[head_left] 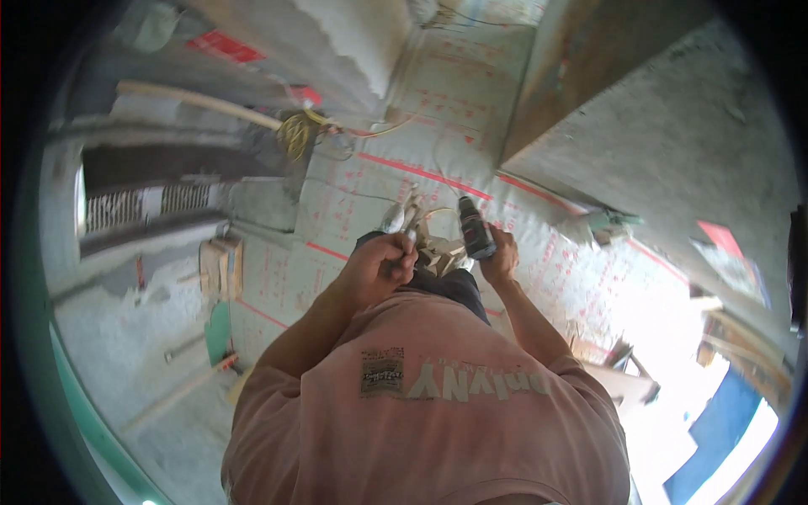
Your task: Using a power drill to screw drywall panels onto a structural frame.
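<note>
Our right hand (502,257) grips a dark cylindrical power tool (476,231); slackening could drop it (left hand (379,268) curled, hold unclear).

Building site — sheeted floor (459,109), bare wall (673,126)

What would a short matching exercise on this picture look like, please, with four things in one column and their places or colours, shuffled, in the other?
Things:
1. Dark power tool
2. Yellow coil
3. Wearer's shirt
4. Blue sheet

Places or colours:
A. Pink, with pale lettering on the front
B. Lower right of the picture, near the bright glare
C. Held in the right hand
D. Upper left of the picture, by the end of a long wooden strip

Right pairs: 1-C, 2-D, 3-A, 4-B.
</note>
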A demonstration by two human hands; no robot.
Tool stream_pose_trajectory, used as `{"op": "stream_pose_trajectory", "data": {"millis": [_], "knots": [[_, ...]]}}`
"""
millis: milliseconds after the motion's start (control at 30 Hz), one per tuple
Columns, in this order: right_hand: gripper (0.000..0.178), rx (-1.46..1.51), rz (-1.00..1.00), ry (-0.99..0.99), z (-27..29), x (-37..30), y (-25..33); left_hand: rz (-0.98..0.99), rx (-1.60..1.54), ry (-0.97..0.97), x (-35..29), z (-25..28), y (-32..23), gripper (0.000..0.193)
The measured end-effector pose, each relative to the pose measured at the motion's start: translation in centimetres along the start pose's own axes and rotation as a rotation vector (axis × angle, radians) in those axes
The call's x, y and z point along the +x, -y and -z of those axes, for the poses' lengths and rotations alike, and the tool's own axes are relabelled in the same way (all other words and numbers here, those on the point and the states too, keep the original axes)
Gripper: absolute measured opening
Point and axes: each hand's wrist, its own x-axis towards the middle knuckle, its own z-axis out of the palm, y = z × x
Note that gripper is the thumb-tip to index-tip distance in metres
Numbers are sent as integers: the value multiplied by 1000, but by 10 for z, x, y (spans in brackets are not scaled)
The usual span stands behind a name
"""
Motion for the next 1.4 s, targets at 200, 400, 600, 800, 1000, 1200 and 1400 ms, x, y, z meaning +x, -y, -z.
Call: {"op": "stream_pose_trajectory", "data": {"millis": [200, 400, 600, 800, 1000, 1200, 1400], "knots": [[48, -21, -564, -242, -4, -27, -25, 73, 143, 306, 58, 13, -90, 5], [35, 84, -784, -221, -6, -41, 22, -18, 164, 315, 51, 86, -157, 5], [38, 188, -704, -215, 36, -30, 56, -36, 326, 127, 71, 92, -147, 8], [18, 590, -440, -315, 40, -90, -19, 49, 516, 223, 150, 12, -66, 18], [30, 786, -63, -485, 167, -30, 113, 164, 361, 335, 223, -76, 10, 31], [36, 520, -79, -162, 165, -23, 65, 251, 187, 301, 223, -104, 9, 32], [32, 632, 44, 18, 72, 29, 56, 426, 8, 137, 217, 9, -64, 50]]}}
